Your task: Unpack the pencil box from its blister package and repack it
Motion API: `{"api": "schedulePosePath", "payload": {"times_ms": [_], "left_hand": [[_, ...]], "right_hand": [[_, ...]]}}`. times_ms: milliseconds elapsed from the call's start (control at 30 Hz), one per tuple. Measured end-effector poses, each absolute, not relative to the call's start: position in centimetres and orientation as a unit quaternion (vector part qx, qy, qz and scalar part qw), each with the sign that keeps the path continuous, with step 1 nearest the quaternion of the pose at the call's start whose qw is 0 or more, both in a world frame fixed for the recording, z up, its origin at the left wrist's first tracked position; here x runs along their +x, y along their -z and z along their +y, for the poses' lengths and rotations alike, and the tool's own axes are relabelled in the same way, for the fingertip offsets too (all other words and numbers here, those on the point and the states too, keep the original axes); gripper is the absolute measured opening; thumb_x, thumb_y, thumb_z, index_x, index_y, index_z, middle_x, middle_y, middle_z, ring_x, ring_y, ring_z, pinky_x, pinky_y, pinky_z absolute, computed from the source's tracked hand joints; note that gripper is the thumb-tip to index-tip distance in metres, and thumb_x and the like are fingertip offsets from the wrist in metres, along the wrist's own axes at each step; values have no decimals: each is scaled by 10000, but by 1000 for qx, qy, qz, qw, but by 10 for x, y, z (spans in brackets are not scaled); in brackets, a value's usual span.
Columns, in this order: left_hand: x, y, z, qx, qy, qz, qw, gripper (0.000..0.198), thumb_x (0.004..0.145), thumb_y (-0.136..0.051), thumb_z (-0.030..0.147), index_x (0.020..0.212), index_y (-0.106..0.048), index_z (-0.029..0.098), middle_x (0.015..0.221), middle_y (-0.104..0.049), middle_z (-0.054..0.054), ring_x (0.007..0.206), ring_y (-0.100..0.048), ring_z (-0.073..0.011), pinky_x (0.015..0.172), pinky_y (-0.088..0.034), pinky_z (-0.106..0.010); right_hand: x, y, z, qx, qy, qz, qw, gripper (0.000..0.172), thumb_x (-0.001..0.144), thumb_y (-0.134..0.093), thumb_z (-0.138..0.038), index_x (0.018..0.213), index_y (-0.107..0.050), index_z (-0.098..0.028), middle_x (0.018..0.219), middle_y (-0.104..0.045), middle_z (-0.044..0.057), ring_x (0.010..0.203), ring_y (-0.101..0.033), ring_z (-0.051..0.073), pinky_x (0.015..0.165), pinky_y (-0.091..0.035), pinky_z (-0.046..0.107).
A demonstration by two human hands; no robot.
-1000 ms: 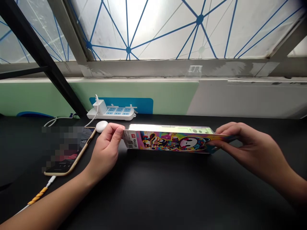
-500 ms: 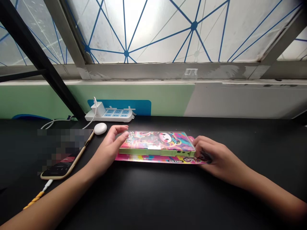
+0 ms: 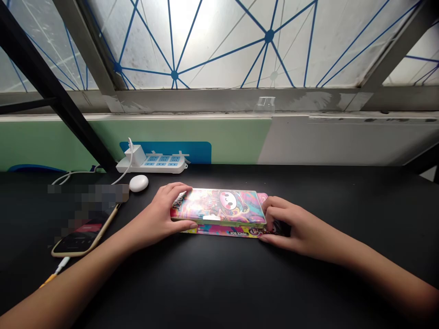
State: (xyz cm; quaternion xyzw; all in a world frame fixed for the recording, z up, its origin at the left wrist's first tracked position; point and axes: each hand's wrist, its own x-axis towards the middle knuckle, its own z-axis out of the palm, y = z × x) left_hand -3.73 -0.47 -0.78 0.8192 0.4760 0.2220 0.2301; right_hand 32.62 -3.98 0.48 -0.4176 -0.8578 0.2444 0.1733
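Note:
A colourful pencil box (image 3: 216, 205) with a cartoon face on its lid lies in front of me. Beneath it, a pink printed package marked "PENCIL BOX" (image 3: 236, 231) sticks out along the front and right. My left hand (image 3: 168, 212) clasps the pencil box's left end, thumb at the front edge and fingers over the back. At the right end, my right hand (image 3: 286, 224) has curled fingers against the package's corner, its thumb on the front edge. The fingers partly hide that dark printed corner.
A phone (image 3: 85, 233) on a charging cable lies to the left, partly blurred out. Behind it sit a white rounded case (image 3: 139, 183) and a white power strip (image 3: 151, 163) with a plugged-in adapter. A black slanted bar (image 3: 78, 123) rises at the left, before the window.
My left thumb has come down to the pencil box's front edge. The box's lid now faces me more, and its green side shows less. The view has shifted slightly.

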Motion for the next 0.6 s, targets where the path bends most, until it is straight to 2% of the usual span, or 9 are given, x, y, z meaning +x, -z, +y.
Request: {"api": "schedulePosePath", "payload": {"times_ms": [133, 233, 367, 467, 533, 600], "left_hand": [[-36, 8, -6, 822, -222, 474, 226, 643, 802, -774, 499, 1355, -506, 312, 1459, -465, -107, 1395, -385, -346, 1168, -331, -515], [-35, 7, -6, 824, -225, 473, 214, 615, 794, -783, 493, 1326, -535, 308, 1420, -488, -108, 1363, -409, -346, 1149, -352, -511], [-32, 8, -7, 842, -233, 459, 164, 639, 772, -807, 497, 1327, -549, 317, 1392, -496, -106, 1333, -416, -352, 1124, -376, -511], [-30, 8, -10, 856, -253, 436, 115, 656, 780, -812, 453, 1363, -531, 348, 1376, -496, -99, 1318, -418, -353, 1112, -388, -513], [-28, 9, -12, 861, -265, 427, 81, 668, 789, -812, 405, 1386, -512, 381, 1375, -490, -92, 1314, -418, -356, 1109, -386, -525], [-26, 9, -15, 865, -271, 419, 50, 696, 791, -816, 371, 1405, -490, 404, 1385, -476, -91, 1313, -412, -360, 1109, -381, -536]], "right_hand": [[327, -4, -37, -432, -242, -849, 183, 210, 939, -618, -408, 818, -572, -242, 1011, -617, 65, 931, -608, 225, 808, -524, 360], [333, 1, -32, -450, -224, -837, 214, 218, 920, -652, -457, 961, -584, -254, 1176, -599, 95, 1093, -600, 258, 957, -511, 425], [342, 10, -26, -486, -200, -818, 235, 586, 834, -725, -545, 1310, -499, -288, 1432, -492, 140, 1336, -495, 339, 1080, -465, 507], [345, 14, -25, -509, -214, -805, 217, 817, 785, -747, -591, 1453, -378, -297, 1563, -375, 158, 1415, -422, 391, 1103, -454, 547], [346, 15, -24, -511, -220, -803, 212, 900, 764, -765, -596, 1490, -323, -301, 1581, -347, 161, 1410, -428, 402, 1105, -451, 566], [346, 14, -24, -497, -202, -813, 225, 910, 741, -793, -577, 1483, -337, -311, 1542, -387, 151, 1387, -448, 400, 1108, -445, 578]]}}
